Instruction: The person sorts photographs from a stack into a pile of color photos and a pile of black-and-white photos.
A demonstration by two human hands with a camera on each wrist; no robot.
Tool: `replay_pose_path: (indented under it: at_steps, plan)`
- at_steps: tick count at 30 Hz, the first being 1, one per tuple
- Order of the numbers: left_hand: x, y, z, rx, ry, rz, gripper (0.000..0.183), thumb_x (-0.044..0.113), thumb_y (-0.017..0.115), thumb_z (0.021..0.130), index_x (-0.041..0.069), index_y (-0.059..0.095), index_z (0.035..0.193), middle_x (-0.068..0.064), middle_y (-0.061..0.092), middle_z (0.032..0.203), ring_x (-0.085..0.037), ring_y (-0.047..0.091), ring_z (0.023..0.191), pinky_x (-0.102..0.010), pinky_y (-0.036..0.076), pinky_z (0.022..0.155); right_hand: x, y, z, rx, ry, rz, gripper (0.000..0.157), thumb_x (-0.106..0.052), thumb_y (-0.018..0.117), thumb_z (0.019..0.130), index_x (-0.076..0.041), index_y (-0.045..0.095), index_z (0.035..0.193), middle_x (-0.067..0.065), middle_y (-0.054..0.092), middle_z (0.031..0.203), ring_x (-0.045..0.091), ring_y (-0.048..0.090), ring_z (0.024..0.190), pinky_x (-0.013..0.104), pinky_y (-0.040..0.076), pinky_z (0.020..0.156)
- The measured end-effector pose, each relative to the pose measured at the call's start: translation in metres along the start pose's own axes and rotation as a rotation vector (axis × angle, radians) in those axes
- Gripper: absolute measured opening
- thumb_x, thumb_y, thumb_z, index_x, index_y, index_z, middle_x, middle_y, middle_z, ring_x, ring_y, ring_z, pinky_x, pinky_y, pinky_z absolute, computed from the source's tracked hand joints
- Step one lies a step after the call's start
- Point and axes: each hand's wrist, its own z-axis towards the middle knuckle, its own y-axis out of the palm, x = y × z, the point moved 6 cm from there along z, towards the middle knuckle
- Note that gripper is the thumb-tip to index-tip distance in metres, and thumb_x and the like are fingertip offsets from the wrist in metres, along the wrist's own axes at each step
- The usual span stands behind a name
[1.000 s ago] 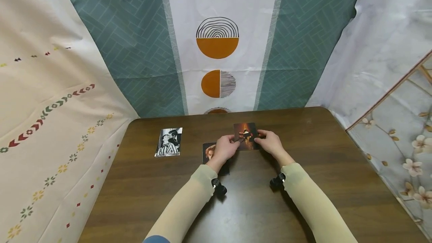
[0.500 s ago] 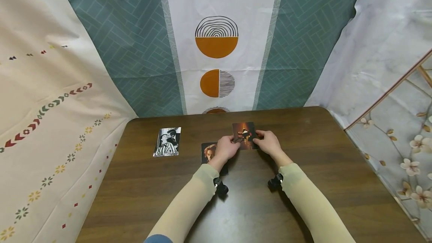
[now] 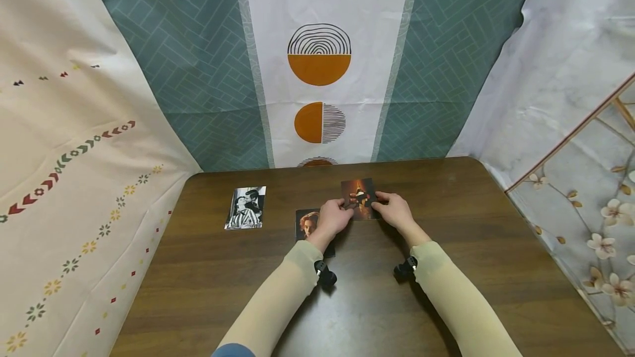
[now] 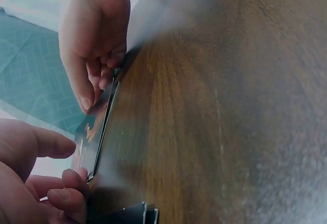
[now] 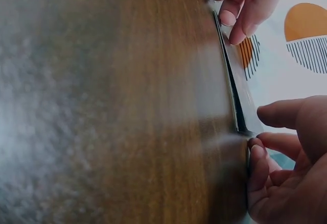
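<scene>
A dark picture card (image 3: 358,185) with a glowing orange figure lies toward the far side of the table, between both hands. The left hand (image 3: 331,221) holds its left edge, thumb over the picture. At the opposite edge, the right hand (image 3: 397,212) grips with thumb above and fingers curled at the side. Seen edge-on in the right wrist view, the card (image 5: 236,89) shows two thin layers with a narrow dark gap. Another dark card with a portrait (image 3: 306,226) lies beneath the left wrist, partly hidden by it.
A small pile of cards topped by a black-and-white photo of two people (image 3: 246,208) lies at the left on the brown wooden table (image 3: 198,291). Patterned cloths hang behind the table (image 3: 317,70) and at both sides. Each wrist carries a small black camera (image 3: 324,276).
</scene>
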Motion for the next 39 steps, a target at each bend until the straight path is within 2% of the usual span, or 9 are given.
replay_pose_path:
  at_steps: [4,9,14,23,26,33,39]
  plan:
    - [0.000,-0.001,0.000,0.006,-0.004,0.004,0.054,0.022,0.072,0.099,0.003,0.063,0.148,-0.002,0.071,0.091,-0.015,0.058,0.076,-0.029,0.045,0.069,-0.001,0.000,-0.001,0.005,0.010,0.043,0.054,-0.022,0.065,0.105,0.000,0.056,0.153,0.024,0.064,0.143,0.045,0.052,0.138,0.060,0.040,0.114]
    - [0.001,-0.001,0.000,0.013,-0.002,0.015,0.054,0.021,0.073,0.098,0.002,0.064,0.147,-0.003,0.073,0.102,-0.016,0.060,0.086,-0.030,0.048,0.074,0.000,-0.002,-0.001,0.045,0.001,0.096,0.052,-0.019,0.067,0.104,-0.003,0.058,0.153,0.023,0.067,0.138,0.042,0.058,0.131,0.058,0.043,0.111]
    - [0.003,-0.001,-0.001,0.004,0.001,-0.003,0.054,0.021,0.073,0.098,0.000,0.063,0.147,-0.006,0.074,0.106,-0.016,0.060,0.085,-0.031,0.049,0.074,0.001,-0.003,-0.003,0.055,0.008,0.134,0.052,-0.020,0.068,0.105,-0.004,0.058,0.153,0.023,0.068,0.132,0.040,0.061,0.126,0.057,0.045,0.108]
    - [0.001,-0.001,0.002,0.010,-0.003,-0.015,0.062,0.020,0.075,0.096,-0.003,0.058,0.151,-0.004,0.069,0.092,-0.015,0.058,0.079,-0.029,0.048,0.072,0.004,-0.002,-0.005,0.065,0.010,0.169,0.051,-0.020,0.071,0.103,-0.007,0.062,0.151,0.020,0.071,0.125,0.037,0.063,0.119,0.054,0.048,0.102]
    - [0.000,-0.001,0.003,0.016,-0.005,-0.056,0.061,0.018,0.075,0.096,-0.004,0.058,0.150,-0.003,0.067,0.089,-0.014,0.057,0.076,-0.028,0.046,0.069,0.003,-0.002,-0.005,0.067,0.011,0.177,0.050,-0.020,0.071,0.103,-0.007,0.062,0.151,0.019,0.071,0.125,0.036,0.063,0.118,0.053,0.048,0.101]
    - [0.001,-0.004,0.002,0.031,-0.014,-0.225,0.052,0.016,0.073,0.101,0.002,0.060,0.150,0.001,0.057,0.083,-0.012,0.050,0.070,-0.028,0.041,0.065,0.000,-0.003,-0.008,0.059,0.013,0.197,0.051,-0.022,0.069,0.106,-0.006,0.059,0.154,0.022,0.068,0.134,0.038,0.061,0.124,0.054,0.049,0.102]
    - [0.007,-0.015,0.000,0.076,0.029,-0.261,0.045,0.014,0.073,0.101,0.005,0.067,0.145,-0.002,0.059,0.092,-0.016,0.052,0.078,-0.029,0.042,0.067,-0.003,-0.005,-0.013,0.054,0.015,0.225,0.054,-0.025,0.068,0.106,-0.007,0.057,0.156,0.022,0.067,0.136,0.037,0.061,0.125,0.052,0.049,0.101]
